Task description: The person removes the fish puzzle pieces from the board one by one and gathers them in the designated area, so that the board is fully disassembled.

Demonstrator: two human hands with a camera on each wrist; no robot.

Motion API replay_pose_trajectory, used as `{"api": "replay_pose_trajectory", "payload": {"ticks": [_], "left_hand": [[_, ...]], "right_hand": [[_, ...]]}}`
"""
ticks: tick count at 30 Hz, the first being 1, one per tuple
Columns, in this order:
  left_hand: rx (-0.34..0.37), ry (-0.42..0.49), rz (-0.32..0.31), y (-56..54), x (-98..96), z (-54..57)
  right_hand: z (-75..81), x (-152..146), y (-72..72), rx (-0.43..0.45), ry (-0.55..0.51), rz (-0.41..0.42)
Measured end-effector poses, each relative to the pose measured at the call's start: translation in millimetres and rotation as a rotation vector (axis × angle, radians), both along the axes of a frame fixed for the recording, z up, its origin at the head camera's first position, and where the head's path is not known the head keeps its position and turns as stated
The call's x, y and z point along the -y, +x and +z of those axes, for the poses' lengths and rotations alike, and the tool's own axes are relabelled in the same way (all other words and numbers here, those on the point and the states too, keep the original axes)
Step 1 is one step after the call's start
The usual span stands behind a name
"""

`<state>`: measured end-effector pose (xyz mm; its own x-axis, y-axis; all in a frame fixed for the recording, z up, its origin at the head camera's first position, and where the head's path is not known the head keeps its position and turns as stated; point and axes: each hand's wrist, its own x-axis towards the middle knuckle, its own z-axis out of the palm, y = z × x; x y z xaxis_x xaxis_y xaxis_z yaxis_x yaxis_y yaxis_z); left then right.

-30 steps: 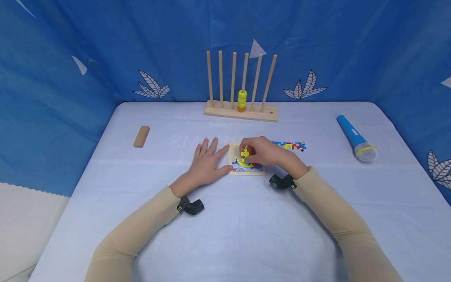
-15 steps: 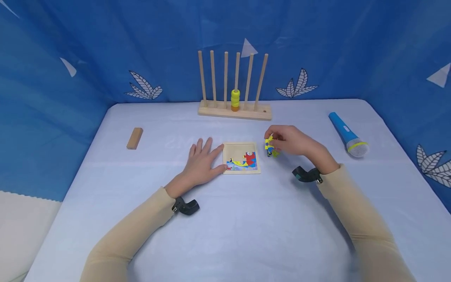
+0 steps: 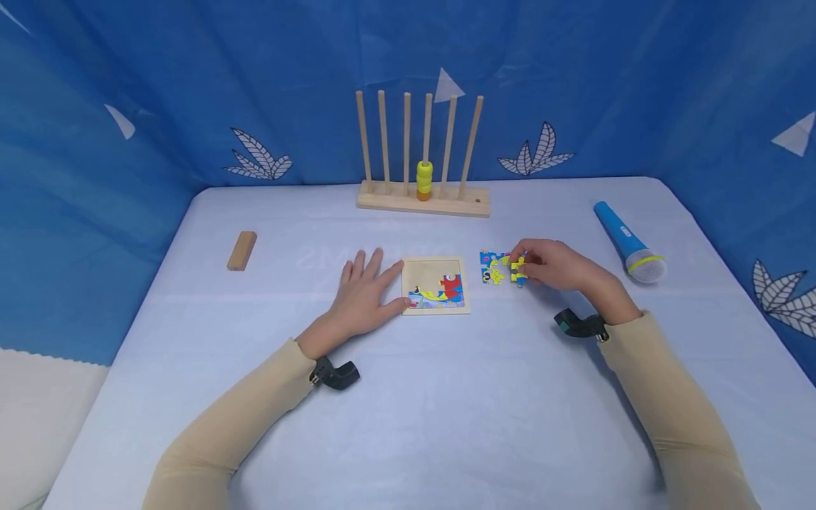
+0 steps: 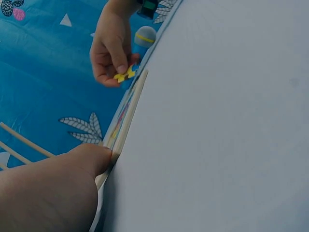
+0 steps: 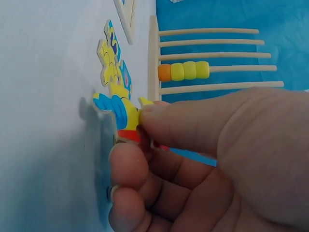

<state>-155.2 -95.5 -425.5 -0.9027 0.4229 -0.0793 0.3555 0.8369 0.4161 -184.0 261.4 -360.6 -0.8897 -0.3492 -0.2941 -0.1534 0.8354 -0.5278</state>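
My left hand [image 3: 361, 301] lies flat with fingers spread, its forefinger and thumb at the left edge of a square wooden puzzle tray [image 3: 423, 265]. In the left wrist view the thumb touches the tray's rim. Fitted pieces, including a red puzzle piece [image 3: 451, 285], fill the tray's lower part; bare wood shows above. To the right, my right hand [image 3: 557, 263] pinches a yellow, blue and red puzzle piece [image 5: 124, 112] between thumb and fingers, tilted in the right wrist view. Several loose puzzle pieces [image 3: 492, 275] lie just left of that hand; its fingers partly hide some.
Behind the tray stands a wooden peg rack [image 3: 423, 203] with upright pegs, one bearing yellow and orange beads [image 3: 423, 181]. A blue toy microphone [image 3: 627, 241] lies at the right, and a wooden block [image 3: 242, 251] at the left. Blue cloth [image 3: 306, 85] backs the table.
My right hand has moved from over the tray, where it held a yellow piece, rightward to the loose pieces. The left hand stays at the tray's edge. The head view has shifted slightly.
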Motion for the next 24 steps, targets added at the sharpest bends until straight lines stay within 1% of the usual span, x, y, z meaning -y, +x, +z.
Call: {"api": "replay_pose_trajectory", "payload": {"ticks": [7,13,20,24], "left_hand": [[0.005,0.007,0.001,-0.5,-0.2,0.1],[0.011,0.006,0.003,0.1,0.9,1.2],[0.01,-0.002,0.004,0.3,0.7,2.0],[0.009,-0.005,0.004,0.7,0.7,3.0]], "right_hand": [[-6.4,1.8,-2.5,0.013,-0.003,-0.003],[-10.7,3.7,-3.3,0.019,-0.015,0.011],[-11.9,6.3,-2.1,-0.035,0.036,-0.005],[-13.2,7.7,-2.3,-0.049,0.073,-0.017]]}}
